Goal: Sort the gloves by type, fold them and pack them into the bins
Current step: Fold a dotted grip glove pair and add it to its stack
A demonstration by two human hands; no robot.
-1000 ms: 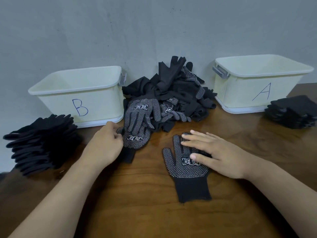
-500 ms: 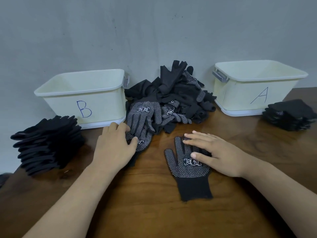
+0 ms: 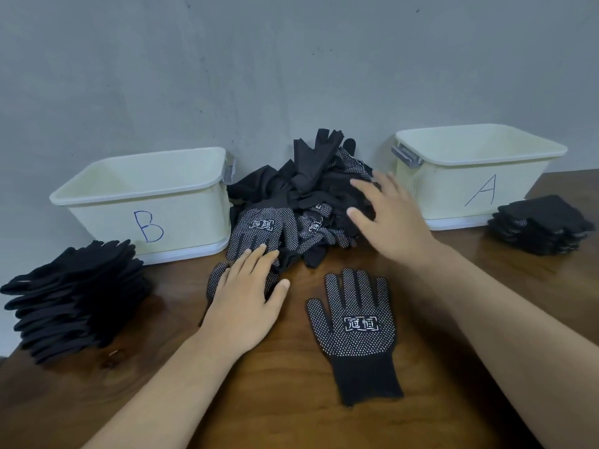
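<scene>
So the left hand [image 3: 249, 296] is flat, grip spread, on a dotted glove [image 3: 215, 280] at the near edge of the glove pile [image 3: 311, 196] mid-frame; the right hand [image 3: 387, 218], grip spread too, is over the pile's right side, holding nothing. A second dotted glove [image 3: 355, 325] lies flat on the wooden surface [image 3: 291, 416] lower centre, just right of the left hand, touched by neither.

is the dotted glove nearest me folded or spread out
Spread out: the dotted glove lies flat, fingers and cuff fully extended, no fold.
</scene>
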